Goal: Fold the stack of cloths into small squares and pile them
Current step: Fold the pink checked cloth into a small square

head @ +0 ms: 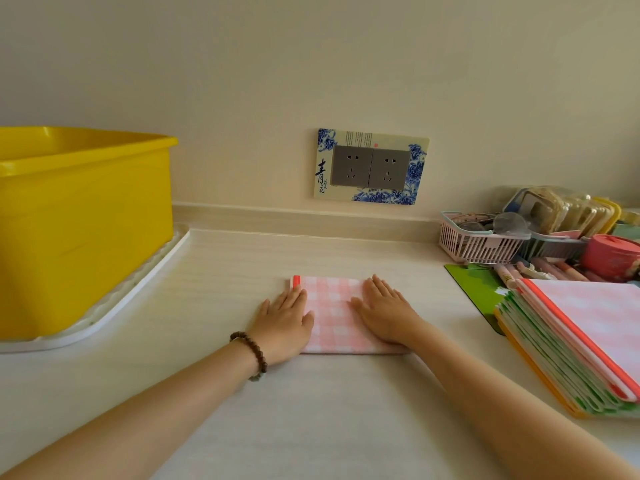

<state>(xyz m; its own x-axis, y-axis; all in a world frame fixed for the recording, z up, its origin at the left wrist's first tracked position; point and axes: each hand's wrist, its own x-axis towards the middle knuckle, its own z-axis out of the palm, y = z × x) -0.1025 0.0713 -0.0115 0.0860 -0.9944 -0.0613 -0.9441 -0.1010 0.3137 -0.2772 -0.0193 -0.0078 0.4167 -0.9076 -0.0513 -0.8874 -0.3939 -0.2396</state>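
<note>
Now I have my left hand [284, 315] and right hand [384, 311] flat, fingers straight, pressing the folded pink cloth [334, 315] mid-counter [311, 410], probably to set its creases; the unfolded stack [585, 344] waits near right.

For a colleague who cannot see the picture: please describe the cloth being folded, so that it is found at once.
On the pale countertop, below the wall socket plate, the left hand and right hand press flat on a pink checked cloth. Unlike the bigger cloth stack at the right, it lies alone, folded small.
</note>
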